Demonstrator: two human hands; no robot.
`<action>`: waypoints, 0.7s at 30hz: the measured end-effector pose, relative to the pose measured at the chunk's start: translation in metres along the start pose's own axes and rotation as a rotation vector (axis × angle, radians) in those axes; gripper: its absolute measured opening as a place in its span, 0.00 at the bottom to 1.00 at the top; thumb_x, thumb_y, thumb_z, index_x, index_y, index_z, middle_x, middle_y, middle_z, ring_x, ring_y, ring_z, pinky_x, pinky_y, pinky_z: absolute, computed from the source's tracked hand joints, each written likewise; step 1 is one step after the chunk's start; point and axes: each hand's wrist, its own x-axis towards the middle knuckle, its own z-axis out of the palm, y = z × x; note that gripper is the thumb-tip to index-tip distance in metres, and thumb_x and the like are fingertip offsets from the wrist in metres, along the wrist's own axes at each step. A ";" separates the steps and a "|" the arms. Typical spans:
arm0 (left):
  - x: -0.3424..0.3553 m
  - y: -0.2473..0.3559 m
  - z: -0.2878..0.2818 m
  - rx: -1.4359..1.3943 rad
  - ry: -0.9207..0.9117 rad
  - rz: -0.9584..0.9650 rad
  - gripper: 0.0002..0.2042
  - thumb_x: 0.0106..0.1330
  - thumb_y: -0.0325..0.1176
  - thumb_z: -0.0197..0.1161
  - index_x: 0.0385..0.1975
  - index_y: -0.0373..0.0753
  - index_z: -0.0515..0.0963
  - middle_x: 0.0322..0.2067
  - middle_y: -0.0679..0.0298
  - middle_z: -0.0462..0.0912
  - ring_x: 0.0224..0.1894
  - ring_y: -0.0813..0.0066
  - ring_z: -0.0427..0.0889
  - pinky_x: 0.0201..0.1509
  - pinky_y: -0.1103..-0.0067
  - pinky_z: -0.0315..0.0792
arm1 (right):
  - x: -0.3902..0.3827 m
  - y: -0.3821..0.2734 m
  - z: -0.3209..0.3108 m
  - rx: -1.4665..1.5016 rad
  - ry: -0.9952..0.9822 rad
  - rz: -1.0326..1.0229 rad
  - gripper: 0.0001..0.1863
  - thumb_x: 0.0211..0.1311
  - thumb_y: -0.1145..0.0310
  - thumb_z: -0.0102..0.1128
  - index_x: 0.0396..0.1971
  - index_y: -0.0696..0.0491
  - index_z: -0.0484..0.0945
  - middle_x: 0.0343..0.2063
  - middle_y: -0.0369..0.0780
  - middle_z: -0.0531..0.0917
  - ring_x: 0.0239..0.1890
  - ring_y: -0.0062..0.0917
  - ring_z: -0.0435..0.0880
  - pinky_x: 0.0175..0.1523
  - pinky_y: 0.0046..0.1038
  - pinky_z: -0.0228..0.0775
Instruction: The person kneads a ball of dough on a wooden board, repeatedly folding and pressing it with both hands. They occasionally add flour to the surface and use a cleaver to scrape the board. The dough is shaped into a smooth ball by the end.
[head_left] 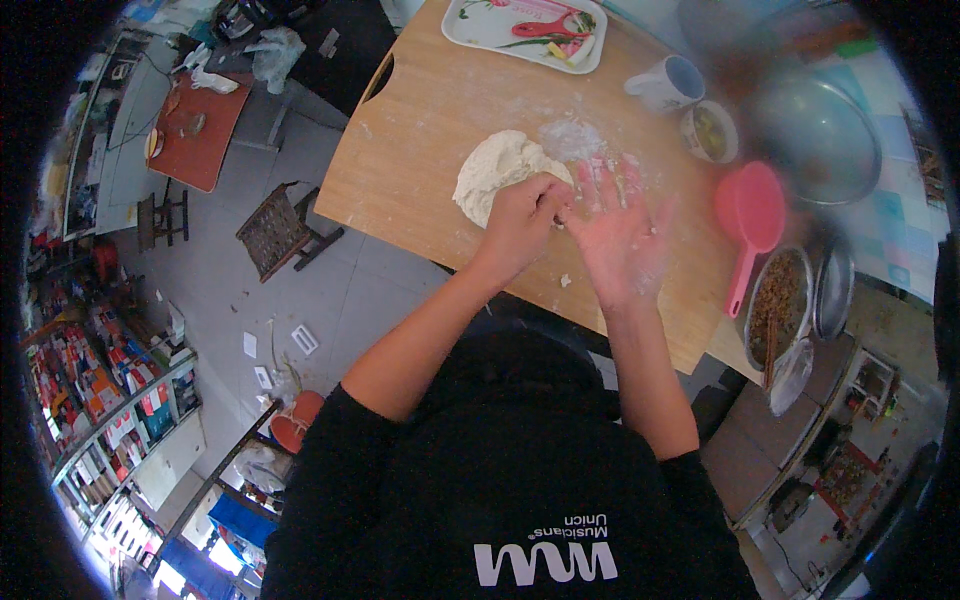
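A lump of pale dough (500, 170) with a rough surface lies on the wooden board (410, 150), a small heap of flour (574, 138) beside it. My left hand (522, 215) is closed over the dough's near right side, its fingertips pinched together at my right thumb. What sits between those fingertips is hidden. My right hand (622, 235) is spread open, palm up, with dough bits and flour stuck to its fingers. A small dough crumb (565, 281) lies on the board nearer to me.
Along the right stand a white mug (672, 84), a small bowl (710, 132), a pink ladle (750, 210), a large clear bowl (820, 140) and a metal bowl of brown filling (778, 300) with chopsticks. A white tray (470, 30) holds red scissors. A stool (278, 235) stands left.
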 end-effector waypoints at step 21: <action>0.029 -0.097 -0.022 0.810 -0.069 0.628 0.08 0.50 0.37 0.62 0.22 0.39 0.76 0.32 0.61 0.74 0.39 0.62 0.72 0.42 0.69 0.67 | -0.006 -0.020 -0.034 0.240 0.107 -0.017 0.36 0.61 0.46 0.42 0.60 0.57 0.51 0.63 0.46 0.53 0.66 0.37 0.49 0.67 0.44 0.36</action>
